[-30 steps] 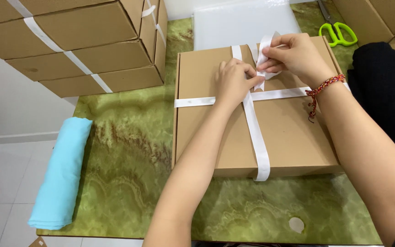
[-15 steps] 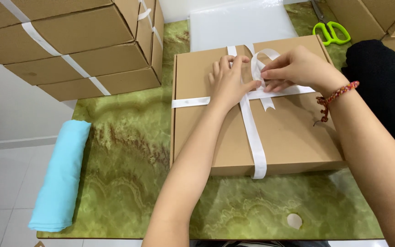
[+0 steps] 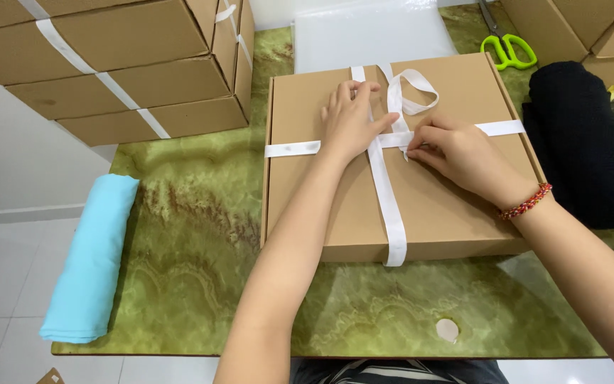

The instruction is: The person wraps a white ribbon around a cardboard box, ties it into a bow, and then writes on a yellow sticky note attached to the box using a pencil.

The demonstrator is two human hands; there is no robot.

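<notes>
Green marbled table [image 3: 179, 235]; white tiled floor [image 3: 8, 284] at left; even, bright light.

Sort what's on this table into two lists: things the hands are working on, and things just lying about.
In hand:
- flat cardboard box
- white ribbon crossed over it, with a loop
- left hand pressing the crossing
- right hand pinching the ribbon

Lying about:
- green-handled scissors
- rolled light blue cloth
- black cloth
- stacked ribboned boxes
- white sheet
</notes>
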